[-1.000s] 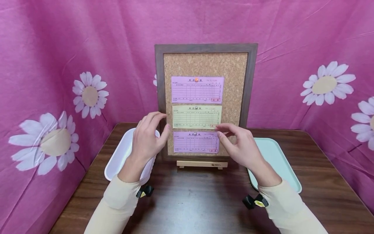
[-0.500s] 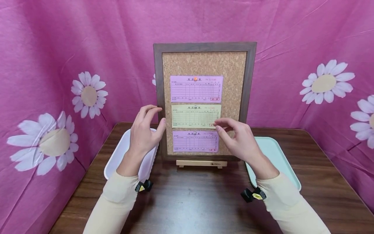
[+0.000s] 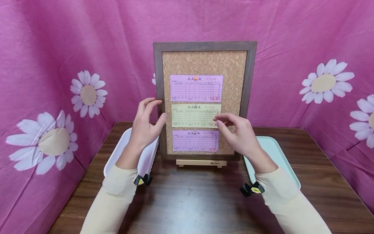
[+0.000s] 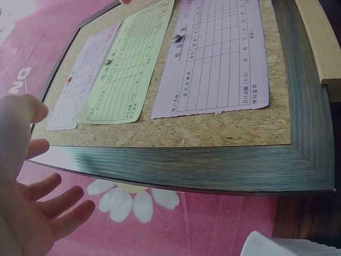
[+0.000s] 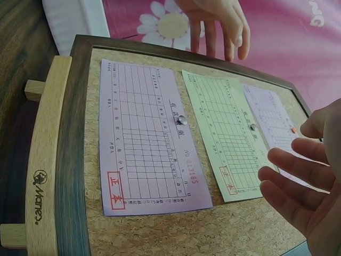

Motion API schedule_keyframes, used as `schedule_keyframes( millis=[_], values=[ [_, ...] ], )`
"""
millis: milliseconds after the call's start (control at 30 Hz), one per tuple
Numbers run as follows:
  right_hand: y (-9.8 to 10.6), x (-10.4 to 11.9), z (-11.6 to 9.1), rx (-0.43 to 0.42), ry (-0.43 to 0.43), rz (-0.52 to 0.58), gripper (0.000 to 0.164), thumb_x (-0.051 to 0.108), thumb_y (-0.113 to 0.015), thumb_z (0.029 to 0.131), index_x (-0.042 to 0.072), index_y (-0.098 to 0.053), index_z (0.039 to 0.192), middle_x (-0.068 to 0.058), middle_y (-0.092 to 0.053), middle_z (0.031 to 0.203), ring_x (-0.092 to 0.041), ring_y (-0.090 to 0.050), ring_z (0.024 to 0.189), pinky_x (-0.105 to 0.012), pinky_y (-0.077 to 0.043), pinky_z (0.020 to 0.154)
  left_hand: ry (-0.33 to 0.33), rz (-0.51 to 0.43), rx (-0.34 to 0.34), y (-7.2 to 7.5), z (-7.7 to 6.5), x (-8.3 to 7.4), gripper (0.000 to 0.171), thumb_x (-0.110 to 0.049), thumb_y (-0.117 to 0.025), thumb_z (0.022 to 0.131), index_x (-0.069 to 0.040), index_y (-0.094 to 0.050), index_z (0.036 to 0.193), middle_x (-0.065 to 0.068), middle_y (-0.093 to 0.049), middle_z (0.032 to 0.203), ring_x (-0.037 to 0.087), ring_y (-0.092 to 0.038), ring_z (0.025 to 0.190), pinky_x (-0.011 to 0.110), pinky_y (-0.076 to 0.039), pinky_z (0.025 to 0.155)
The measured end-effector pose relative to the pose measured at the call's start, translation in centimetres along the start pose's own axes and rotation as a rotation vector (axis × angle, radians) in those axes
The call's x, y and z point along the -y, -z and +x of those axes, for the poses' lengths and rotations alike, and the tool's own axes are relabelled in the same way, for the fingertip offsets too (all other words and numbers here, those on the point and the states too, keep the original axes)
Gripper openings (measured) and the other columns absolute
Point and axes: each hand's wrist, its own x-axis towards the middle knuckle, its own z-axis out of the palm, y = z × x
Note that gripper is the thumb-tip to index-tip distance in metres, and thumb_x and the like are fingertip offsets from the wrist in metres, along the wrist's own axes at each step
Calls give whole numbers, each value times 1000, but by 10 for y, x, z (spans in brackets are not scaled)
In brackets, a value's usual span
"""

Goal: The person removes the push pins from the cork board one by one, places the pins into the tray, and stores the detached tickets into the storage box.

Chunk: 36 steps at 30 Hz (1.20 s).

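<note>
A framed corkboard (image 3: 204, 61) bears three printed receipt slips, one above another. The upper purple slip (image 3: 187, 91) is fixed by an orange pushpin (image 3: 195, 78). Below it, the pale yellow slip (image 3: 184, 118) has a silver pushpin (image 5: 252, 127), and so does the lower purple slip (image 5: 141, 144). My left hand (image 3: 146, 125), fingers spread and loosely bent, is beside the board's left frame and holds nothing. At the yellow slip's right edge is my right hand (image 3: 238, 131), fingertips overlapping the slip in the head view; its fingers are relaxed and grip nothing in the right wrist view.
The board stands on a wooden easel, whose ledge (image 3: 201, 163) shows in front. A white tray (image 3: 112, 165) lies left of it and a mint green tray (image 3: 277, 156) right, both on the dark wooden table (image 3: 187, 201). A pink flowered cloth (image 3: 131, 22) hangs behind.
Both hands have risen a little along the board, the right from the gap above the lower slip to the yellow slip's edge. The slips and pins have stayed in place.
</note>
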Motion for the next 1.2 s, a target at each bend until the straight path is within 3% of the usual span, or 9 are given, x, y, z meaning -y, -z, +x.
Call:
schedule_keyframes(
  millis=[233, 533, 700, 867, 1033, 1200],
  values=[
    [-4, -1, 6, -31, 22, 32, 19, 7, -66, 104, 3, -78, 118, -10, -82, 109, -20, -72, 90, -24, -56, 80, 34, -209, 39, -2, 10, 3, 49, -17, -71, 97, -5, -63, 144, 18, -44, 160, 35, -58, 140, 56, -58, 107],
    [-7, 0, 20, -42, 6, 70, 20, 6, -65, 104, 3, -78, 118, -12, -82, 111, -20, -72, 90, -13, -51, 82, 71, -391, 84, -5, 23, 8, 54, -19, -70, 97, -5, -60, 148, 13, -32, 168, 39, -53, 144, 61, -52, 109],
    [-12, -3, 29, -64, 9, 110, 19, 4, -66, 102, 2, -78, 117, -12, -81, 111, -13, -69, 89, -12, -53, 82, 72, -488, 73, -7, 31, 14, 52, -14, -71, 97, -1, -60, 146, 10, -25, 171, 36, -53, 146, 46, -52, 105],
    [-14, -3, 36, -86, 0, 129, 18, 5, -66, 102, 3, -78, 115, -12, -81, 110, -13, -69, 88, -12, -53, 78, 57, -540, 76, -9, 35, 18, 51, -9, -72, 95, 2, -60, 143, 8, -22, 170, 33, -57, 136, 28, -46, 90],
    [-15, -5, 42, -81, 1, 129, 18, 7, -66, 103, 3, -78, 115, -12, -81, 109, -13, -68, 87, -12, -52, 75, 8, -594, 56, -13, 36, 24, 48, -3, -71, 94, 7, -61, 140, 5, -21, 168, 20, -58, 117, 23, -40, 78],
    [-16, -7, 46, -95, 8, 161, 17, 5, -64, 104, 2, -77, 114, -14, -80, 104, -5, -67, 86, -12, -51, 74, -5, -616, 64, -17, 41, 27, 49, -1, -69, 95, 7, -59, 143, 6, -21, 168, 9, -64, 100, 19, -45, 74]
  ],
)
